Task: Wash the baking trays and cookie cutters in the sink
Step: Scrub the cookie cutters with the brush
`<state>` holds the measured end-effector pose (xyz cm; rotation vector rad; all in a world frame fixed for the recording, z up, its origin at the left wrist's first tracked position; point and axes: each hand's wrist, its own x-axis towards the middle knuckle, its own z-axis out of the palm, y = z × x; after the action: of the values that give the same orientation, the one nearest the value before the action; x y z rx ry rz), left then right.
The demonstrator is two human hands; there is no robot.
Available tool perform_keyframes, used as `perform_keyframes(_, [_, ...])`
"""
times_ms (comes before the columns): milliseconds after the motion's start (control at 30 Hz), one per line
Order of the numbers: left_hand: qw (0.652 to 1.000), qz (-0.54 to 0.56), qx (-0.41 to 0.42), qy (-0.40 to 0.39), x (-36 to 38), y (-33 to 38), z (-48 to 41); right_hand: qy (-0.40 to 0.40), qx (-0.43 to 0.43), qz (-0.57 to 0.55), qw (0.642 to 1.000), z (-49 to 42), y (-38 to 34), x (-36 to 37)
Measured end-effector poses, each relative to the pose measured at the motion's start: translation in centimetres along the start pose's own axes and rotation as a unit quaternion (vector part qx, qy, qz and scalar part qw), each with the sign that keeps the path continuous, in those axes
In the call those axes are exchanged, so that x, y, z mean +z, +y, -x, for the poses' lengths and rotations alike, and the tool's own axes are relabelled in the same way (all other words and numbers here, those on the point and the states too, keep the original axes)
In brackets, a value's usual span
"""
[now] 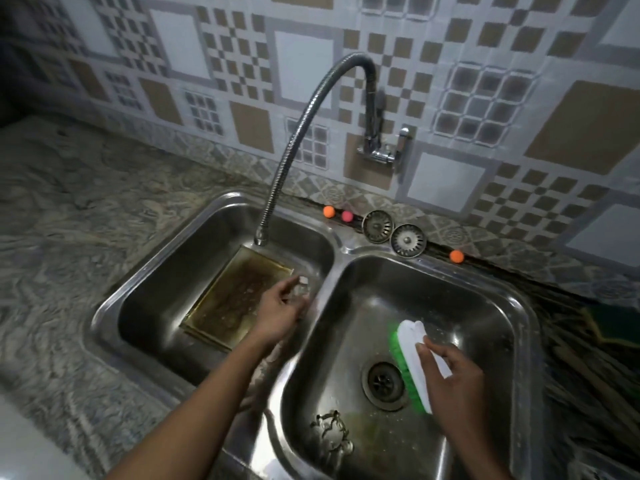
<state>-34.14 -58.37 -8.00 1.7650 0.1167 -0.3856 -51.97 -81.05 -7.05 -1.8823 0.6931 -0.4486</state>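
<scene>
A stained baking tray [228, 299] leans in the left basin of the steel double sink [332, 244], under the flexible tap spout [261, 237]. My left hand [280, 310] hovers over the tray's right edge and pinches a small metal cookie cutter [302, 285], blurred by motion. My right hand [450, 379] grips a white scrub brush with green bristles [412, 358] over the right basin, above the drain [384, 381]. Metal cookie cutters [330, 431] lie at the near left of the right basin.
Two sink strainers [393, 232] and small orange and pink balls [329, 211] sit on the ledge behind the sink. The tap valve [381, 150] is on the tiled wall. Granite counter [69, 237] spreads left; a dark cloth [609, 323] lies at right.
</scene>
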Motion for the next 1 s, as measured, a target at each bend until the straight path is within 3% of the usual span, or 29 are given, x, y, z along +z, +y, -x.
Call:
perform_keyframes(100, [0.978,-0.206,0.017,0.027,-3.3,-1.8,-1.8,0.001,0.026,0.002,1.0,0.4,0.4,0.6])
perform_keyframes(233, [0.944,-0.319,-0.084,-0.027,-3.8,-6.3,-3.6,-0.015,0.037,0.022,0.999,1.3,0.9,1.5])
perform_keyframes(733, [0.947,-0.316,-0.056,0.01,0.0,-9.2,-7.2,-0.023,0.028,0.091,0.995,1.3,2.6,2.4])
perform_keyframes(1000, [0.946,-0.315,-0.056,0.056,-1.0,-7.2,-5.3,-0.023,0.031,0.058,0.998,1.3,0.9,1.1])
